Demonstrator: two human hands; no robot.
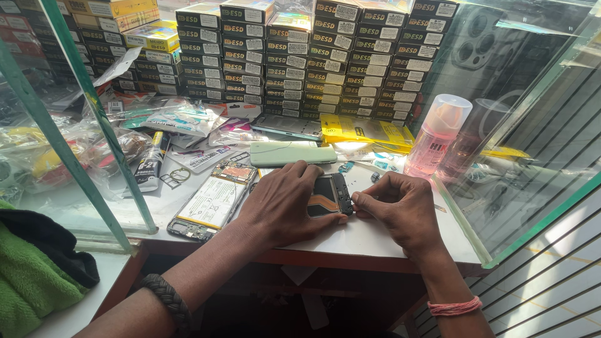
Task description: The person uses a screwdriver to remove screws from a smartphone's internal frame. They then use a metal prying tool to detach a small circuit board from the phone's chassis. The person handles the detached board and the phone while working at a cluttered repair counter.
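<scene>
My left hand lies flat over a small black phone part with an orange flex strip, pressing it onto the white worktop. My right hand pinches the right edge of that same part with thumb and forefinger. Just left of my left hand lies an opened phone showing its battery and circuit board. A pale green phone back cover rests just beyond my hands.
Stacked black boxes form a wall at the back. A pink spray bottle stands at right beside a glass panel. A glue tube, plastic bags and a dark phone lie at left and centre. Green cloth at bottom left.
</scene>
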